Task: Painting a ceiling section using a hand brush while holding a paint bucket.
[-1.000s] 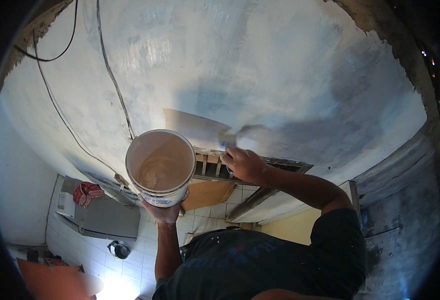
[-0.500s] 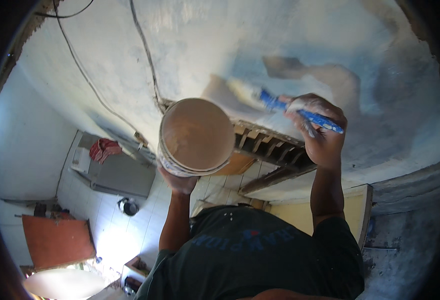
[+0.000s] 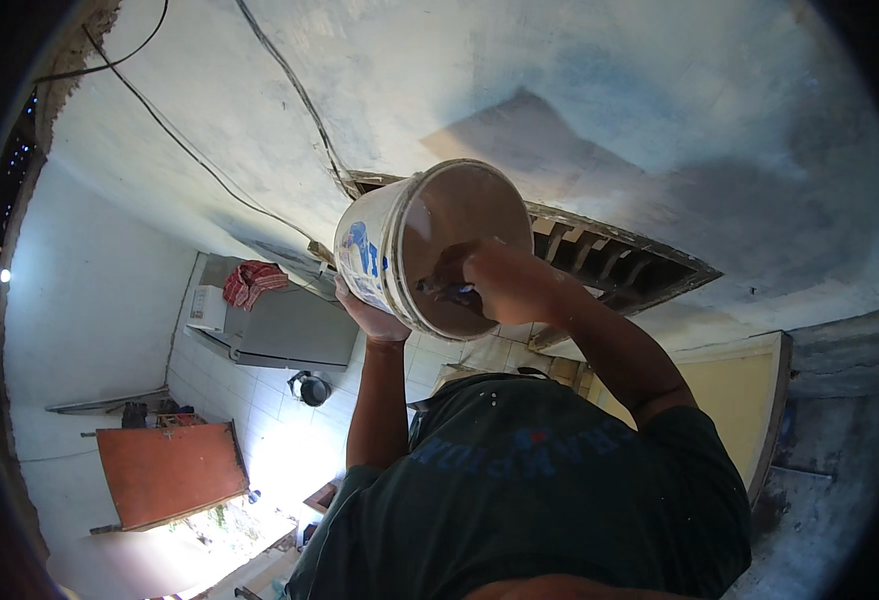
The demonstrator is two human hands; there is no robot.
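Bucket (image 3: 365, 248) tipped over now, mouth swung to the right, held mid-scene between shirt and wall! Right hand (image 3: 508, 284) is in at that mouth, fingers lost in shadow and blur, so I can't tell what they pinch; half a second ago it was up near the wall, gripping a blue brush. Left hand (image 3: 373, 318) props the bucket's near left side, just as before, thumb up along the left; whether its other fingers are spread, I cannot tell. On the bucket's left flank, blue-and-white print, too turned to read. Blue lettering with a red mark arcs across the dark shirt (image 3: 550, 495). Right of the bucket, a slatted vent (image 3: 615, 250); far side, the blotchy wall (image 3: 600, 80). Off left, a red cloth (image 3: 253, 284) on the grey fridge (image 3: 300, 328).
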